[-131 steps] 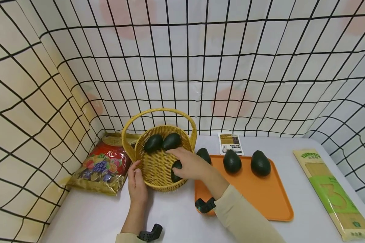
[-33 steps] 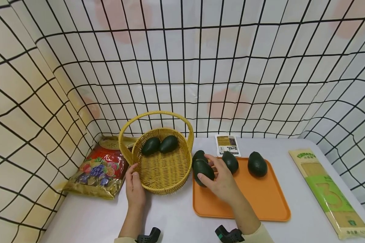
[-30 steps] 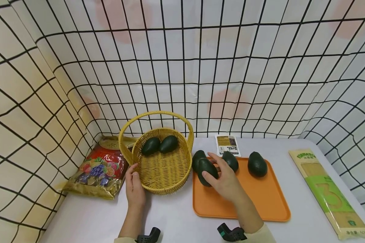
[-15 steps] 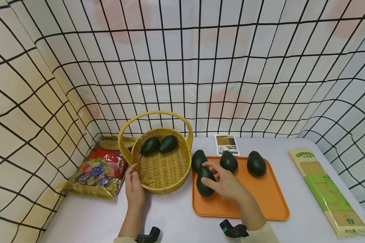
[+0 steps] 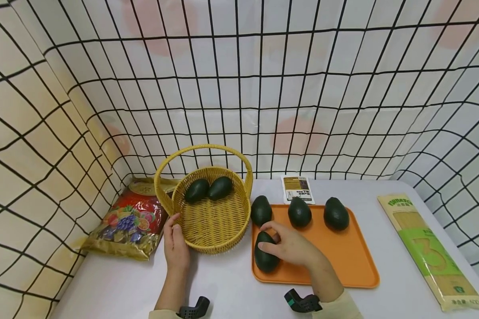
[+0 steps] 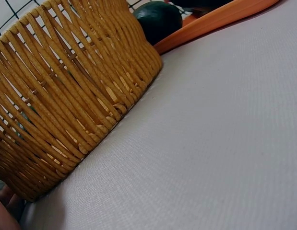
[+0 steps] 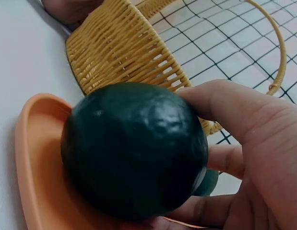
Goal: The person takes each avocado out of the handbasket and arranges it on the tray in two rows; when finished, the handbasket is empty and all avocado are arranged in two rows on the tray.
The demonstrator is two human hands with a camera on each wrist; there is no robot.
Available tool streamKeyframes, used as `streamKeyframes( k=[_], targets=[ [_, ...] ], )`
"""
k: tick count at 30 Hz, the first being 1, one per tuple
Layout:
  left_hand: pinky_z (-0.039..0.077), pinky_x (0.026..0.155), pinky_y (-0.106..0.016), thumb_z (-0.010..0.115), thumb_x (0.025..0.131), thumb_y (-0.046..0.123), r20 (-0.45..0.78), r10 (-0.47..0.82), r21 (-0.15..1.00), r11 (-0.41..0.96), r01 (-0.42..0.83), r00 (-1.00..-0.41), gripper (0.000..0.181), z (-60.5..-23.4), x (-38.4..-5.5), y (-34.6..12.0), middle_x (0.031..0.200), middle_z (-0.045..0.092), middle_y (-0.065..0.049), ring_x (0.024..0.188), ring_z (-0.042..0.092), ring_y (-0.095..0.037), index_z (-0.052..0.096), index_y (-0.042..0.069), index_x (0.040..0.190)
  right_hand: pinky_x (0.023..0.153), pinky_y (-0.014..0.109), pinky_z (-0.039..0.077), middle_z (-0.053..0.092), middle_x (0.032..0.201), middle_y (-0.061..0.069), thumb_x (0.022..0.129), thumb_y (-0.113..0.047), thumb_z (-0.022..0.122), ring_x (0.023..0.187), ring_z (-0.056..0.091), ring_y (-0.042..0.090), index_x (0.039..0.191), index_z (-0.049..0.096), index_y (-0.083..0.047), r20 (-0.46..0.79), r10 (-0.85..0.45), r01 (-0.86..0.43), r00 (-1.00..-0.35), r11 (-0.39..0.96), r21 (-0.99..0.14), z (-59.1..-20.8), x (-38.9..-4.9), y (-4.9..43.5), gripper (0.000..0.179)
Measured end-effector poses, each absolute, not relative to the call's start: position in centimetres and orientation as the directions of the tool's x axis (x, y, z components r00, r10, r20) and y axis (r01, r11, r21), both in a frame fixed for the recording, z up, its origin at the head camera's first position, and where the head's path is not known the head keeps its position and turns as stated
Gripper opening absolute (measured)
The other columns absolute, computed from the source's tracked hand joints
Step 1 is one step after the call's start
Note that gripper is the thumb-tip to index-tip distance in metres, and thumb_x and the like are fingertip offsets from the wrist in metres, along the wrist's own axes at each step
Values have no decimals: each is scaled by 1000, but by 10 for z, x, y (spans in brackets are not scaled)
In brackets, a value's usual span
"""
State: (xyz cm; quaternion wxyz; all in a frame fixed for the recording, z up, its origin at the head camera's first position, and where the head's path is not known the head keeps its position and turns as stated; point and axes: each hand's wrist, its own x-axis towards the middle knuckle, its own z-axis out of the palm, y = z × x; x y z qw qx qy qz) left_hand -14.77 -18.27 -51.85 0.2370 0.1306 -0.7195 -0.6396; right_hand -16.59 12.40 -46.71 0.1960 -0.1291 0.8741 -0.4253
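Note:
My right hand holds a dark green avocado between thumb and fingers at the left front of the orange tray. In the right wrist view this avocado fills the middle, close over the tray's corner. Three more avocados lie along the tray's back side: one at the left corner, one in the middle and one at the right. My left hand rests against the left side of the yellow wicker basket. Two avocados lie at the back inside the basket.
A red and gold fruit-print bag lies left of the basket. Behind the tray is a small white and brown packet. A long noodle pack lies at the far right. Black grid mesh stands around the back and sides.
My right hand has taken the third avocado out of the basket, carried it right over the tray, then lowered it toward the tray's front left. My left hand stays at the basket.

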Motion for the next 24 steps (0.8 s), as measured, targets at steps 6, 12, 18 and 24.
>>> streamKeyframes(
  k=[6,12,18,24],
  targets=[
    [24,119,-30,33,112,25,171,-490,983,149,111,-855,37,-519,-148,-183,158,42,-6,150,32,-23,50,12,142,75,36,45,60,97,5,92,-48,72,89,56,21,128,60,-24,-267,-412,-43,-871,606,-795,-468,-163,120,45],
    [24,116,-24,33,112,24,181,-483,981,151,123,-856,37,-519,-147,-183,157,43,-7,150,32,-24,50,11,142,75,36,46,60,99,6,93,-45,72,91,55,21,126,61,-21,-262,-431,-55,-864,597,-800,-468,-162,119,42],
    [24,117,-25,32,112,24,180,-485,981,154,119,-856,37,-519,-147,-182,158,42,-7,151,31,-24,50,11,142,75,35,46,60,98,4,92,-45,72,90,55,20,122,62,-22,-256,-455,-82,-853,601,-795,-468,-162,120,39],
    [24,116,-22,33,112,24,186,-483,980,154,126,-856,37,-519,-148,-183,157,44,-8,150,32,-24,50,11,142,75,35,45,60,96,3,93,-46,71,90,54,19,122,62,-21,-258,-467,-94,-846,608,-789,-467,-161,120,40]
  ],
)
